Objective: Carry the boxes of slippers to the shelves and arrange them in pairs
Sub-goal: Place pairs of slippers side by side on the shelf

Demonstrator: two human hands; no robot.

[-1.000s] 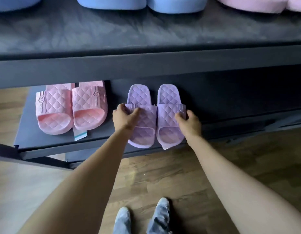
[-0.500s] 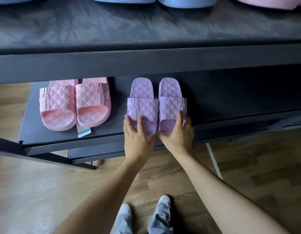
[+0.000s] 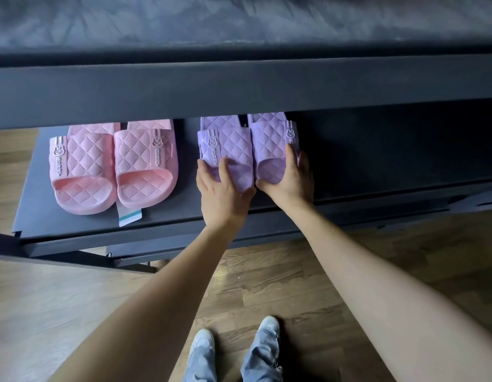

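Observation:
Two quilted purple slippers lie side by side on the lower dark shelf (image 3: 170,213), toes toward me. My left hand (image 3: 221,193) rests with straight fingers on the toe of the left purple slipper (image 3: 228,144). Beside it, my right hand (image 3: 290,176) lies the same way on the toe of the right purple slipper (image 3: 269,139). Their heels are hidden under the upper shelf's front rail (image 3: 239,89). No box is in view.
A pair of pink slippers (image 3: 112,166) sits to the left on the same shelf, with a white and teal tag (image 3: 129,216) sticking out beneath. Right of the purple pair the shelf is dark. Wooden floor and my feet (image 3: 233,351) lie below.
The purple pair has been pushed further back under the upper shelf. My hands moved from the slippers' sides to their toes and followed them in. The view has tilted down.

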